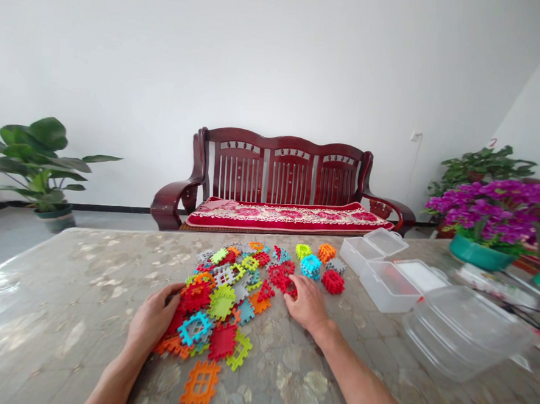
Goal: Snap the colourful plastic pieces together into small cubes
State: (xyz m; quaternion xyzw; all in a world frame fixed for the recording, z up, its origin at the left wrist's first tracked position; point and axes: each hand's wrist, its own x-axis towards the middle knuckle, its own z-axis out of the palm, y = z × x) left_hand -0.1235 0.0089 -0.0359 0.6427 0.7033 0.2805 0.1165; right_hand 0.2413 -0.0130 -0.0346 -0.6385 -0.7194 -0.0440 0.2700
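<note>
A loose pile of plastic interlocking building tiles [222,301] in several colours lies on the table, some with window-like openings. My left hand [153,317] rests against the pile's left edge, fingers loosely apart beside a red tile [195,296]; its far fingertips are partly hidden. My right hand [308,303] is at the right side of the pile, thumb and index finger closed about a red tile [280,277]. Nearest me lies an orange window tile [200,385]. Beyond my right hand sit sorted clusters: a red one [333,281], a blue one [310,266] and an orange one [326,252].
Clear plastic boxes [386,288] with raised lids stand on the right of the table [84,312], a larger clear container [467,336] nearer. Purple flowers [502,207] in a teal pot are behind them. A wooden bench [291,160] stands beyond the table.
</note>
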